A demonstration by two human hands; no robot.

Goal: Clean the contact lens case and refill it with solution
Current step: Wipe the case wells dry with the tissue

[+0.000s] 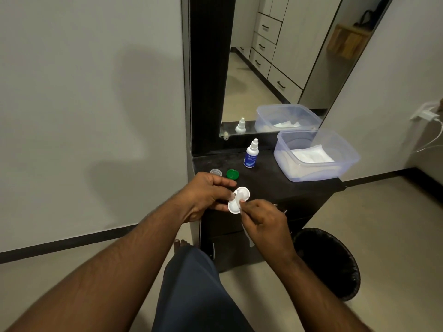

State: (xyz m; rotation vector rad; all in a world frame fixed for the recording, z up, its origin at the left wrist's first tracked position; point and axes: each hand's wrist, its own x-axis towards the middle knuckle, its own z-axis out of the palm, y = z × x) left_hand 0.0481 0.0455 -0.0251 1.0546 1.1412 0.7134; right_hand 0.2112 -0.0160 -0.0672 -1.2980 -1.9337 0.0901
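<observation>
While held above the counter (263, 183), case (238, 200): between both hands' fingertips.
Left hand (206, 195): pinching case.
Right hand (263, 219): fingers closed on tissue (247, 233), touching case.

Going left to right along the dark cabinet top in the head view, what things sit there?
Clear cap → green cap → solution bottle → clear plastic tub holding white tissues.

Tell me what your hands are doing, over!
Left hand grips lens case; right hand wipes it with a tissue. Both caps off: green cap and clear cap on cabinet. Solution bottle untouched. Nothing blocking.
</observation>
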